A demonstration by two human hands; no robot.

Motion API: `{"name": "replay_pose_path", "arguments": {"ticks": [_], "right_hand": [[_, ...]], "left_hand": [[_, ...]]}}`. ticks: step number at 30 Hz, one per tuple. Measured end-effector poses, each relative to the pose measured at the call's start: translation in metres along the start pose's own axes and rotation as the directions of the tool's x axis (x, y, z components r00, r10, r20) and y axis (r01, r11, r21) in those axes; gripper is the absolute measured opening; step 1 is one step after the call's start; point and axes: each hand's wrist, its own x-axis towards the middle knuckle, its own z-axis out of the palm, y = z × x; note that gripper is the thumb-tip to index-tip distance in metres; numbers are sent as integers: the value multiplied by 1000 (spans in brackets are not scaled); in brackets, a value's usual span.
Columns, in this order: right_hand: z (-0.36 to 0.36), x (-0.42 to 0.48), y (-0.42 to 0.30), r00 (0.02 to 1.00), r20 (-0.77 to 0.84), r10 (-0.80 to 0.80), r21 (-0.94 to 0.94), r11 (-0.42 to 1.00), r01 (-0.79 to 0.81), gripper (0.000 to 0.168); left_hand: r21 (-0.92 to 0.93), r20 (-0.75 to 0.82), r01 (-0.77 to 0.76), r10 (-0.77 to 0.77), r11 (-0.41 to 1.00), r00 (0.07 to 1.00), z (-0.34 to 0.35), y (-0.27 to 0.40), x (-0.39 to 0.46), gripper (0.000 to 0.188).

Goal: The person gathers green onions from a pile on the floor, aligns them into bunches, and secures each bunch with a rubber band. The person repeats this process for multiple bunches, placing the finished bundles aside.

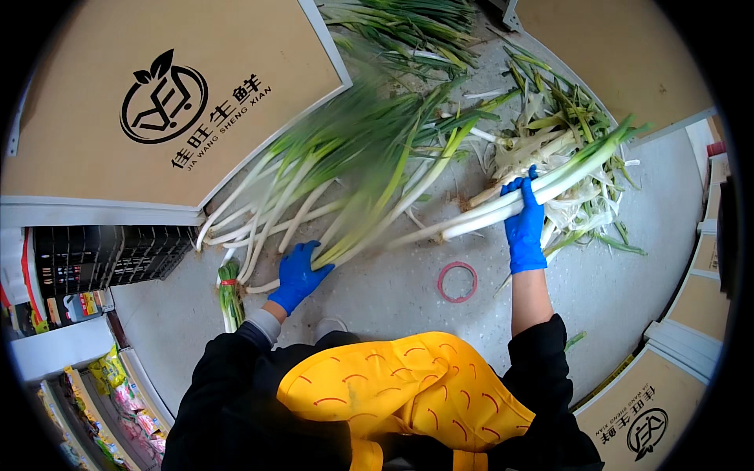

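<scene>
Both of my hands wear blue gloves. My right hand (524, 215) grips cleaned leeks or large green onions (489, 216), their white ends pointing left and their green tops up and right. My left hand (300, 275) is closed around the white root end of another long green onion (347, 244), whose leaves blur upward. A loose heap of long green onions (294, 176) spreads on the floor beyond my left hand. Under and behind my right hand lies a pile of peeled skins and trimmed leaves (559, 141).
A roll of red tape (457, 282) rests on the grey floor (377, 294). A taped bundle of green onions (230, 288) lies left, beside a black crate (118, 259). Tan panels (147, 100) bearing writing flank the work area. More green onions (412, 29) lie farther off. Shelves of packets (123, 400) stand lower left.
</scene>
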Motion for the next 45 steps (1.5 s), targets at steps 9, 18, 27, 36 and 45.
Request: {"name": "replay_pose_path", "arguments": {"ticks": [9,18,27,36,45], "right_hand": [[5,-3,-33,997,-44,-63,-8,998,63,46],[12,-17,-15,999,-27,-23,-48,999,22,48],[4,-29,-11,999,27,-23,-138,990,26,52],[-1,-31,-5,996,54,67,-72,995,-63,54],[19,-37,35,983,127,129,-51,991,-124,52]], "left_hand": [[66,65,176,-180,982,982,9,-98,-48,39],[-445,118,69,-18,893,993,-27,-24,32,35],[-82,146,124,-111,989,983,7,-35,32,42],[-232,-441,199,-285,952,851,-86,-65,52,26],[-487,178,-330,462,809,869,-41,95,43,34]]}}
